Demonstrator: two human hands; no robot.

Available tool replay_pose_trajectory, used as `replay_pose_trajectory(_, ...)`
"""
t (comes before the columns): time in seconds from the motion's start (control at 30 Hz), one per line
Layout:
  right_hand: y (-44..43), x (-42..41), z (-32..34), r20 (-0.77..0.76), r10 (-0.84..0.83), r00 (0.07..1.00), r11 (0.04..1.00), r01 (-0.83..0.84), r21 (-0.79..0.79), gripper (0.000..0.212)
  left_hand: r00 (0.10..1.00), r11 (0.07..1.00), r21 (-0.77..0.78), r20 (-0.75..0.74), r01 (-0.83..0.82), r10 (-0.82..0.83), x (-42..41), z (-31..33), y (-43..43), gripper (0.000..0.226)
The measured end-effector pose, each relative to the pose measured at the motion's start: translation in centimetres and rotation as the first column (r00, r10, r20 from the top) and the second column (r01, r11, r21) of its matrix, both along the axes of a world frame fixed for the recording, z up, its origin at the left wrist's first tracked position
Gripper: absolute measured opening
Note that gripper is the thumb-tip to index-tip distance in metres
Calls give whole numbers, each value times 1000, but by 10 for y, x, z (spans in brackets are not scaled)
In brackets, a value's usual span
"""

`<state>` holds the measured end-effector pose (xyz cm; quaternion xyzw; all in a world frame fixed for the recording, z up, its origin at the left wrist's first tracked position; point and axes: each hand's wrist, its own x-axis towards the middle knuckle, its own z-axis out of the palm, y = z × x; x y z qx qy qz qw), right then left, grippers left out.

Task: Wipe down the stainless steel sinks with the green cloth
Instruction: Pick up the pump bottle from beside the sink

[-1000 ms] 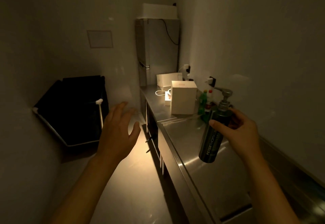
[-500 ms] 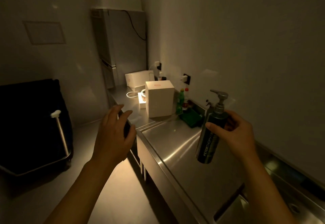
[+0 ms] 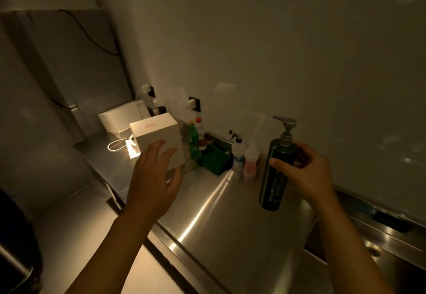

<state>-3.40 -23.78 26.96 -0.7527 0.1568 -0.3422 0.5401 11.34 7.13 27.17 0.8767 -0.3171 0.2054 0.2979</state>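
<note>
Steel worktop point(image 3: 221, 220), long, set against a pale wall, lit by streaks of reflected light. Tall steel cabinet point(image 3: 69, 74) at its far end, a black cable hanging down the front. Sink point(image 3: 401, 266), stainless, sunk into the worktop at the near right, drain visible. White box point(image 3: 159, 136), cube-shaped, standing on the worktop; small pink label on the lid, writing too small to read. Second white box point(image 3: 119, 118) behind it, lower and wider. Pump bottle point(image 3: 276, 173), dark green with a grey pump head, held tilted in the air above the worktop; white lettering up the side reads "PETERTHOMA", the rest hidden. Right hand point(image 3: 309, 169), fingers and thumb wrapped round the pump bottle. Left hand point(image 3: 154, 178), fingers spread and relaxed, holding nothing, raised in front of the white box; contact with the box cannot be judged. Green cloth point(image 3: 215, 158), folded, lying on the worktop against the back wall, between a green bottle point(image 3: 193, 139) with a yellow cap and a white spray bottle point(image 3: 237, 153); labels unreadable. Wall plug point(image 3: 192, 104), white, above the bottles.
</note>
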Motion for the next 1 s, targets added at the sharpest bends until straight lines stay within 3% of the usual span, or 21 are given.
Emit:
replay_pose_trajectory(0.67, -88, 114, -70, -205, -235, 950, 964, 254, 77, 57, 955, 962, 79, -165, 263, -247, 175, -54, -137, 59)
replay_pose_trajectory(1.0, -124, 201, -137, -303, -321, 897, 921, 371, 122, 71, 907, 910, 133, -221, 392, -358, 259, -113, -192, 50)
